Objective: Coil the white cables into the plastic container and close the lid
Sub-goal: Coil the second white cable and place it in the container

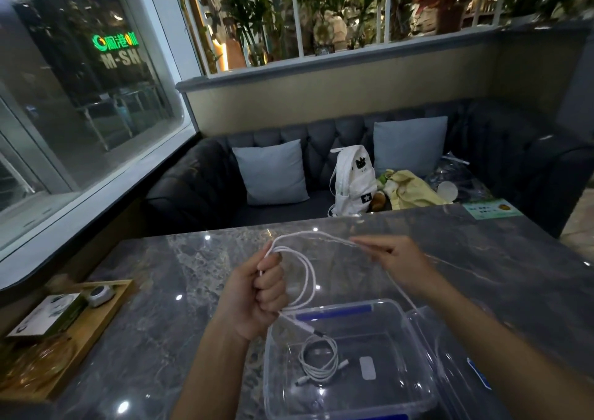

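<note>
My left hand (260, 294) is a fist gripping loops of a white cable (307, 268) above the table. My right hand (390, 257) pinches the same cable farther along, to the right and a little farther away; the strand runs taut between both hands. A loose length trails from my right hand down toward the clear plastic container (408, 323), which stands open at the near edge with blue clips. A second white cable (321, 360) lies coiled inside it. The clear lid (456, 355) rests beside the container on the right, under my right forearm.
The grey marble table (199, 291) carries a wooden tray (80, 333) with a box and a small round device at the left. A green card (491, 209) lies at the far right corner. Behind the table, a dark sofa holds cushions and a white backpack (352, 178).
</note>
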`<state>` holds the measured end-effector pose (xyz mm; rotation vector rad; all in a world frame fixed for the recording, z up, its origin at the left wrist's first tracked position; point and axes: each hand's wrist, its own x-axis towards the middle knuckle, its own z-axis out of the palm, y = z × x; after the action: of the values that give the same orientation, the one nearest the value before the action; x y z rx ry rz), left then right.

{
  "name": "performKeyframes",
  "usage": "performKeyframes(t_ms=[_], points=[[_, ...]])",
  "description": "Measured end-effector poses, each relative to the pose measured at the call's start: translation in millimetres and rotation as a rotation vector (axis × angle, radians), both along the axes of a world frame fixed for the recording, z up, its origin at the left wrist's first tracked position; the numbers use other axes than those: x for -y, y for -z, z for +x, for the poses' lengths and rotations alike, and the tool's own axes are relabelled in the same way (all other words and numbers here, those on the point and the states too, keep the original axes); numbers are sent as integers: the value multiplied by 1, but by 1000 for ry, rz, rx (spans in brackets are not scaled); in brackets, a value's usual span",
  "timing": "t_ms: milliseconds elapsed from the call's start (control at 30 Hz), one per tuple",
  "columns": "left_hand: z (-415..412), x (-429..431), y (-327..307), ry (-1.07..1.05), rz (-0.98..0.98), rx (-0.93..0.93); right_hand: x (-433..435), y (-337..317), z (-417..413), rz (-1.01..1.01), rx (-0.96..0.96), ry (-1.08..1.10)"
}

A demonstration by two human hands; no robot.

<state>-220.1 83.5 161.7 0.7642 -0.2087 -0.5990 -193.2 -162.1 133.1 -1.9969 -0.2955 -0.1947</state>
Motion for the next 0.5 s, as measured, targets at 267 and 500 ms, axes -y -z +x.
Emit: performKeyframes(t_ms=[267, 500], points=[[9, -2, -4, -315, 128, -47, -32, 25, 0, -801, -98, -218], [15, -3, 3, -453, 183, -141, -66, -7, -37, -1287, 153, -471]])
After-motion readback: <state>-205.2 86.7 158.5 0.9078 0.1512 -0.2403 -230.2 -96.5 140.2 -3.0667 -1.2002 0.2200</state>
